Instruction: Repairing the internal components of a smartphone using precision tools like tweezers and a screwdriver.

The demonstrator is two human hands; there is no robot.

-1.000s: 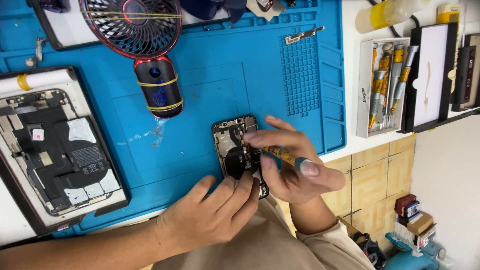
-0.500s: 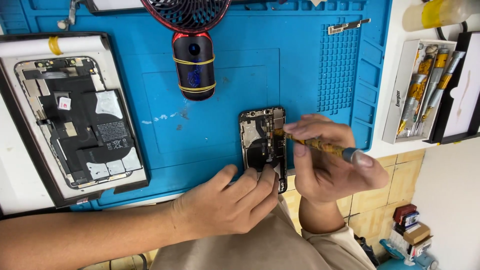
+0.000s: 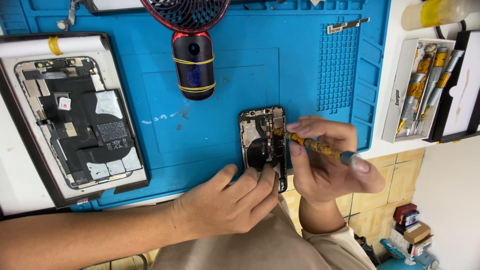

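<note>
Hands and phone sit lower-centre now; against the earlier frames the view has swung, so the blue silicone repair mat [image 3: 150, 135] fills more of the picture and the fan has slid toward the top edge. The work itself looks unchanged: same grip, same spot, so the driver is probably still on one fastener.

Right hand [image 3: 327, 160] is closed around a slim yellow-patterned precision screwdriver [image 3: 315, 146], fingers pinching the shaft, its tip on the right-hand edge of the opened black smartphone chassis [image 3: 262, 145]. Left hand [image 3: 225, 205] lies flat, fingertips pressing on the phone's lower end to steady it; it grips nothing.

The phone lies on the mat near its front edge, close to the person's body, long axis running away from them.

Edges and room: the mat's front edge is just beside the left hand, so there is little margin toward the person. The mat's gridded parts tray [image 3: 340, 70] is just beyond the right hand. A black-and-red mini fan with rubber bands [image 3: 193, 60] stands further out, apart from the phone. A larger disassembled tablet in a black frame [image 3: 75, 120] sits well off to the left. A white box of screwdrivers [image 3: 417, 90] rests off the mat on the right. Bare mat between fan and phone is the main free space.
</note>
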